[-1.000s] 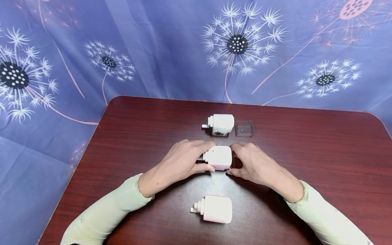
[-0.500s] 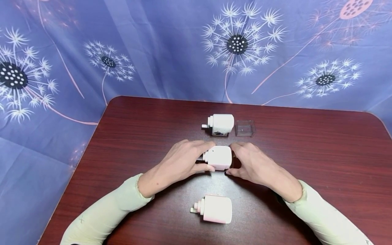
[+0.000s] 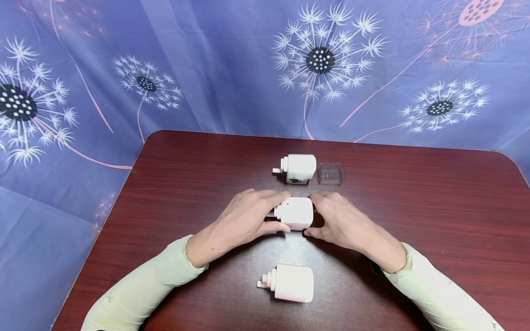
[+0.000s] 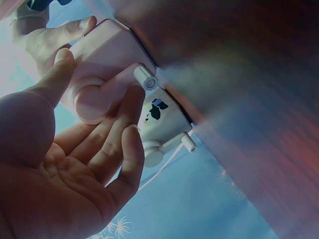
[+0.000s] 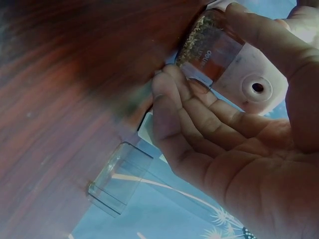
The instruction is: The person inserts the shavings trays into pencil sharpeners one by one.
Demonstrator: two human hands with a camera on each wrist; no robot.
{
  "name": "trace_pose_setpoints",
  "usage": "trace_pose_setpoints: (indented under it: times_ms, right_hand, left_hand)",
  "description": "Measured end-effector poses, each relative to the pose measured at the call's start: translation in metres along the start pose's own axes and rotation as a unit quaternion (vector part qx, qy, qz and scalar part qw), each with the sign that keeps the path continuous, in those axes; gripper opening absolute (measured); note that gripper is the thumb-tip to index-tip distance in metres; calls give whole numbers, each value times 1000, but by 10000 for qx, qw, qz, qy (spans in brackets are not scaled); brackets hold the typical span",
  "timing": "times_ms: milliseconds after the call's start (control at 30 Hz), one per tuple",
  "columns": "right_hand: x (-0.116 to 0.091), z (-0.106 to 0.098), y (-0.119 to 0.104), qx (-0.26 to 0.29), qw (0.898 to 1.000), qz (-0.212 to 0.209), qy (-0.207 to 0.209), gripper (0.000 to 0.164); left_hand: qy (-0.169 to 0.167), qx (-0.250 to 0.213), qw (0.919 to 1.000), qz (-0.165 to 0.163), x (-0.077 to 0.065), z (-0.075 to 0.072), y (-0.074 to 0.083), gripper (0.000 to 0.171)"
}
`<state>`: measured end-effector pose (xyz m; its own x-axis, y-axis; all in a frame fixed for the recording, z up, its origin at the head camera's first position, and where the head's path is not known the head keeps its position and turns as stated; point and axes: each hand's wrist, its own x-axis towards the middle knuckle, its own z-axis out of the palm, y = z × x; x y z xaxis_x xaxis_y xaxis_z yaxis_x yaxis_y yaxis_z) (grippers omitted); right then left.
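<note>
A pink hand-crank pencil sharpener [image 3: 297, 213] lies mid-table between both hands. My left hand [image 3: 244, 214] grips its crank end, thumb on the near side and fingers on the far side; the crank handle [image 4: 146, 77] shows past the fingertips in the left wrist view. At the opposite end, my right hand [image 3: 345, 223] holds the clear shavings drawer [image 5: 203, 55] between thumb and fingers. Shavings show through the drawer, which sits at the sharpener's face below the round pencil hole [image 5: 257, 88]. From the head view the drawer is mostly hidden.
Behind the hands stands a white sharpener [image 3: 301, 165] with a dark picture on its side, a loose clear drawer [image 3: 331, 174] to its right. Another pink sharpener [image 3: 294, 282] lies nearer the front. A blue dandelion-print cloth [image 3: 232, 69] hangs behind the table [image 3: 422, 202].
My right hand has shifted slightly left, toward the sharpener. The left hand and the other sharpeners have stayed in place.
</note>
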<state>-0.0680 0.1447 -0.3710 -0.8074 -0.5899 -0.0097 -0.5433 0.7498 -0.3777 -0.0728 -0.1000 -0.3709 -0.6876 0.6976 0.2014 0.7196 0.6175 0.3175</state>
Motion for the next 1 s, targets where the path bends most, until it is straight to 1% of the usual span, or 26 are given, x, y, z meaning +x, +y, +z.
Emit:
trace_pose_setpoints:
  times_ms: [733,1000]
  right_hand:
    - [4,1,0,136,9999,-2,44,45]
    - [5,2,0,229,9997,67,30,49]
  left_hand:
    - [-19,-26,10000,1,1,-1,0,67]
    - [-52,-35,10000,-7,1,-1,1,64]
